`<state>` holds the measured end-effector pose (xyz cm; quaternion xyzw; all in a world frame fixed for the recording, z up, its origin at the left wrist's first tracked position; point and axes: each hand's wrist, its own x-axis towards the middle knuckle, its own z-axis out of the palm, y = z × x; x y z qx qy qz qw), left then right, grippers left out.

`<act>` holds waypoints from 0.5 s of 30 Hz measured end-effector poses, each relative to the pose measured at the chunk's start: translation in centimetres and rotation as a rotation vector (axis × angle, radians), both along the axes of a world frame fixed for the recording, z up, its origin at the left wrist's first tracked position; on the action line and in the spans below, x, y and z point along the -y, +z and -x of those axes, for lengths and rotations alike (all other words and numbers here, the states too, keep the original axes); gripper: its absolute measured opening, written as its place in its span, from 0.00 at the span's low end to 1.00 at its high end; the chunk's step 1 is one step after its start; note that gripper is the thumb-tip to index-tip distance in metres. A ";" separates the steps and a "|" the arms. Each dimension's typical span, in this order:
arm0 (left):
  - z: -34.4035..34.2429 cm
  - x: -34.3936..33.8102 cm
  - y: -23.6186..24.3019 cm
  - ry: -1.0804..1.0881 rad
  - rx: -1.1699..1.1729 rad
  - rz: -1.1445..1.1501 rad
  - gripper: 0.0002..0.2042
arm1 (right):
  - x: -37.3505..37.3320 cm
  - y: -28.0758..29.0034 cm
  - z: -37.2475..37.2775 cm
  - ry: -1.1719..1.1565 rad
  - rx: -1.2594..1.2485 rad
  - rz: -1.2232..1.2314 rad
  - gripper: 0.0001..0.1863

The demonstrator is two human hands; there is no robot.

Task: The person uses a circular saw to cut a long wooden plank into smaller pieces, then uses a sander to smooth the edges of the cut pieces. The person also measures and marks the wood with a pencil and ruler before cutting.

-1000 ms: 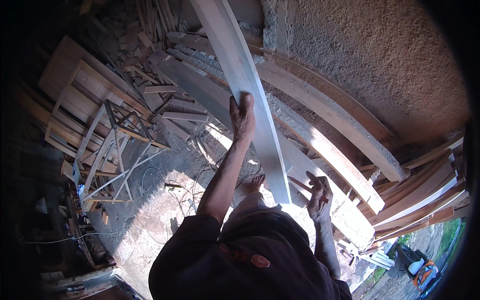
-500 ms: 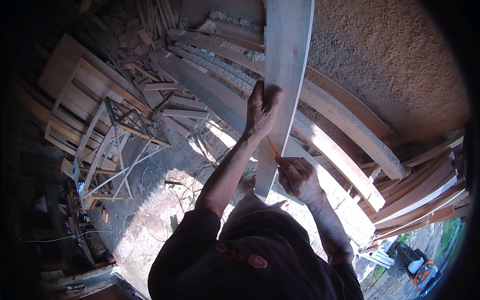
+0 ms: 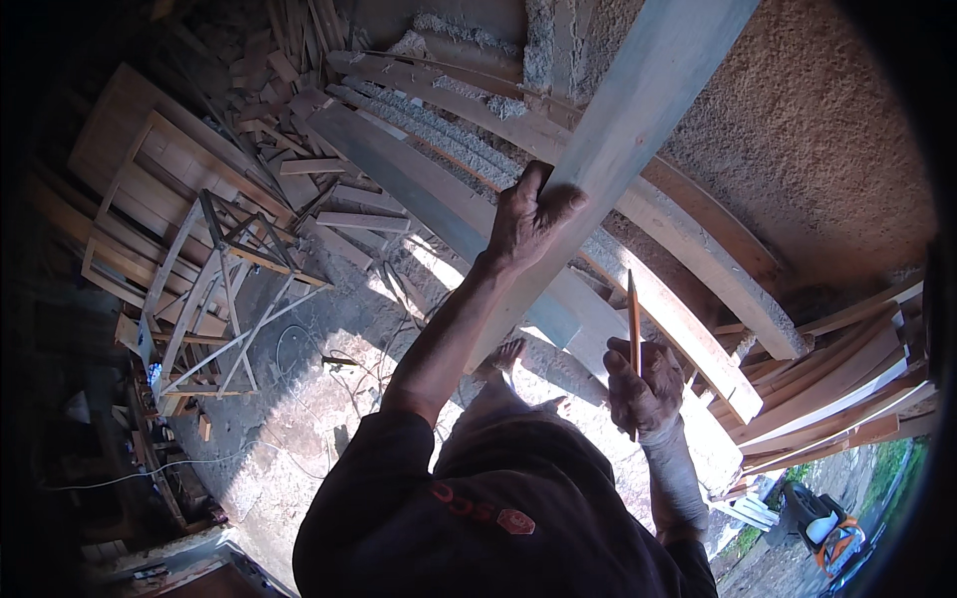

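My left hand is wrapped round the edge of a long pale plank, its thumb lying on the broad face. The plank slants from the top right down toward my legs. Off to the right of the plank, my right hand grips an orange pencil between thumb and fingers. Its dark point is up, and it stands apart from the wood.
Long boards lean along a rough wall. On the left stand a wooden trestle frame and a door panel. Offcuts and cables litter the sunlit floor. More planks lie stacked at the right.
The plank has swung from nearly upright to a slant, its top going right. My right hand has drawn the pencil off the plank, moving right and down. My left hand keeps its grip.
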<state>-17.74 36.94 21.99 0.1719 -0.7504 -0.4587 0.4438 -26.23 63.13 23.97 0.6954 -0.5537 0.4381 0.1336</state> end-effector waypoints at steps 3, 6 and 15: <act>-0.7 0.7 -0.7 -0.006 0.127 0.108 0.24 | -0.5 2.5 1.5 -0.108 -0.137 -0.026 0.27; -1.6 1.5 -2.0 -0.089 0.304 0.138 0.23 | -0.3 2.7 3.2 -0.235 -0.206 -0.048 0.23; -4.9 2.2 -4.7 -0.421 0.763 0.305 0.32 | -0.3 1.7 7.8 -0.524 -0.553 -0.552 0.52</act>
